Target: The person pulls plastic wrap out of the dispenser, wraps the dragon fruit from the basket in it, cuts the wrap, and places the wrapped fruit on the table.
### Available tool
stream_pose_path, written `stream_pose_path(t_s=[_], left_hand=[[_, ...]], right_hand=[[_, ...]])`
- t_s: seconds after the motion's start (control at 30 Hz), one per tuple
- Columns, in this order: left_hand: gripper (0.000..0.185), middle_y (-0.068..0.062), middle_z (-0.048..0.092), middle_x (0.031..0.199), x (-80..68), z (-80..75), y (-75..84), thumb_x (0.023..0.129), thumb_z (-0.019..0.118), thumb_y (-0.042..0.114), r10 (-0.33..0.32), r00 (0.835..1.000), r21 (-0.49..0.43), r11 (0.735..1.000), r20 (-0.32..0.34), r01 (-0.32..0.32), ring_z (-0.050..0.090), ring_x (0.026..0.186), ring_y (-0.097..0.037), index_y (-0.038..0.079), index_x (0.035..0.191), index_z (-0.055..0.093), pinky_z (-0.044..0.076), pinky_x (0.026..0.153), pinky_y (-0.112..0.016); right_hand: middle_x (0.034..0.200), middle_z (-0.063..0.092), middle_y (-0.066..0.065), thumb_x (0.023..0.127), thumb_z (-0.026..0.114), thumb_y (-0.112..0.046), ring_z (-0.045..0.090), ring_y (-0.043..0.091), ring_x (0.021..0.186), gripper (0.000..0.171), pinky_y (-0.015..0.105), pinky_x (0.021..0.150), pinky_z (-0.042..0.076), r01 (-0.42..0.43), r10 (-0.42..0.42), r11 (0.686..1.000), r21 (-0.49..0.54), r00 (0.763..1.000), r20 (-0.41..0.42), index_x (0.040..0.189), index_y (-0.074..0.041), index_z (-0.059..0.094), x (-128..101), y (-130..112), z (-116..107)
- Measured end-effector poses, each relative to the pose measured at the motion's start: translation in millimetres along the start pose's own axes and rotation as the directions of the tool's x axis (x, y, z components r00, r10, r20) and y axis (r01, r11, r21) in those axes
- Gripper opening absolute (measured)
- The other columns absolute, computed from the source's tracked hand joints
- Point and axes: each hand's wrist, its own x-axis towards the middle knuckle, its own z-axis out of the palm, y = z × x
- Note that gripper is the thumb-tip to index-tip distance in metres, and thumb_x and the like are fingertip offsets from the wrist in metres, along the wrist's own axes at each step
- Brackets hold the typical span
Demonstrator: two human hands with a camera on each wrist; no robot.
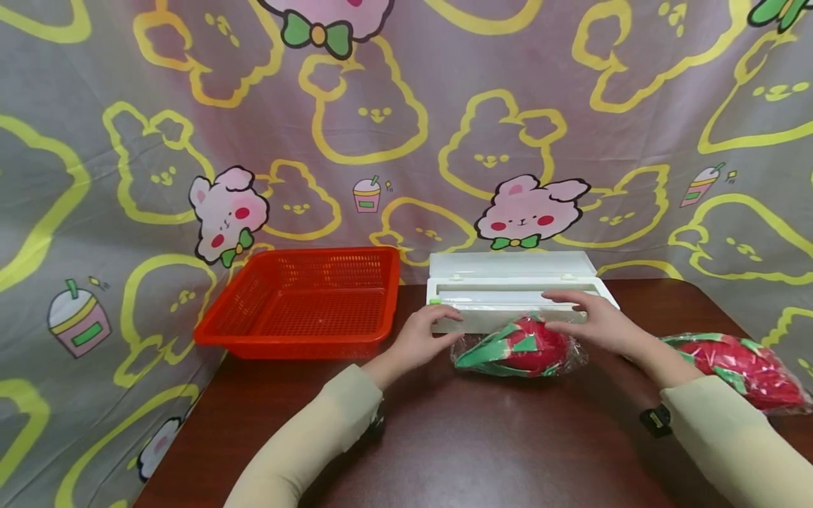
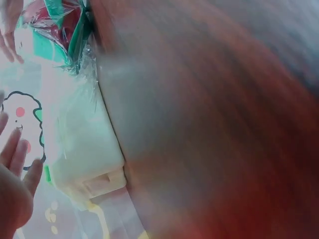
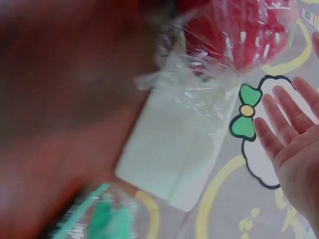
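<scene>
A red and green dragon fruit (image 1: 530, 346), loosely wrapped in clear film, lies on the table in front of a white cling film dispenser (image 1: 495, 321) whose lid (image 1: 508, 265) is raised. My left hand (image 1: 424, 339) hovers left of the fruit, by the dispenser's left end, holding nothing. Over the fruit's right side is my right hand (image 1: 597, 323), its fingers spread; the right wrist view shows these fingers (image 3: 281, 119) straight and apart from the wrapped fruit (image 3: 239, 35). Film hangs around the fruit in both wrist views.
An orange-red plastic basket (image 1: 295, 347) stands at the back left of the brown table (image 1: 508, 444). Another film-wrapped dragon fruit (image 1: 739, 367) lies at the right, beside my right forearm. A patterned curtain (image 1: 406, 127) hangs behind the table.
</scene>
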Motion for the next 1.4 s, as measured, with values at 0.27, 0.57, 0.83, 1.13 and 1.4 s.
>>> stream_pose_path(t_s=[0.27, 0.57, 0.83, 1.13, 1.4], left_hand=[[0.048, -0.007, 0.057, 0.131, 7.6, 6.9, -10.7, 0.078, 0.083, 0.016, -0.072, 0.98, 0.032, 0.996, -0.184, 0.079, 0.049, 0.121, -0.023, 0.009, 0.122, 0.064, 0.039, 0.102, -0.038], [0.064, -0.009, 0.048, 0.14, 15.5, 10.3, -28.3, 0.076, 0.085, 0.02, -0.243, 0.955, -0.039, 0.97, -0.17, 0.239, 0.045, 0.128, -0.024, 0.01, 0.131, 0.056, 0.036, 0.106, -0.038], [0.07, -0.014, 0.039, 0.147, 18.1, 11.1, -36.0, 0.075, 0.086, 0.022, -0.278, 0.947, -0.034, 0.96, -0.161, 0.276, 0.04, 0.133, -0.028, 0.007, 0.134, 0.053, 0.033, 0.109, -0.041], [0.065, -0.013, 0.043, 0.138, 19.6, 13.2, -42.5, 0.074, 0.087, 0.024, -0.31, 0.937, -0.051, 0.951, -0.161, 0.306, 0.044, 0.125, -0.028, 0.006, 0.128, 0.055, 0.038, 0.105, -0.039], [0.058, -0.014, 0.048, 0.122, 21.2, 11.7, -46.1, 0.072, 0.088, 0.02, -0.318, 0.932, -0.053, 0.948, -0.174, 0.314, 0.05, 0.112, -0.029, 0.005, 0.118, 0.055, 0.053, 0.085, -0.033]], right_hand=[[0.123, 0.063, 0.018, 0.083, 0.078, -0.026, 0.057, 0.036, 0.114, 0.051, 0.059, 0.092, 0.044, 0.09, -0.088, 0.994, -0.069, 0.995, 0.04, 0.126, -0.003, 0.062, 40, -13, -6], [0.118, 0.066, 0.013, 0.084, 0.078, -0.025, 0.061, 0.031, 0.107, 0.043, 0.056, 0.09, 0.047, 0.113, -0.11, 0.993, -0.032, 0.989, 0.098, 0.12, -0.004, 0.067, 77, -19, 8], [0.112, 0.068, 0.016, 0.085, 0.077, -0.02, 0.063, 0.034, 0.103, 0.036, 0.054, 0.087, 0.049, 0.175, -0.174, 0.984, 0.008, 0.973, 0.153, 0.114, -0.001, 0.07, 99, -33, 24], [0.111, 0.068, 0.014, 0.085, 0.077, -0.02, 0.063, 0.031, 0.101, 0.033, 0.046, 0.084, 0.051, 0.157, -0.148, 0.987, -0.027, 0.965, 0.219, 0.112, -0.003, 0.072, 118, -54, 38], [0.103, 0.07, 0.011, 0.084, 0.077, -0.016, 0.066, 0.026, 0.093, 0.026, 0.042, 0.079, 0.053, 0.193, -0.185, 0.981, -0.023, 0.963, 0.197, 0.106, -0.003, 0.074, 134, -65, 47]])
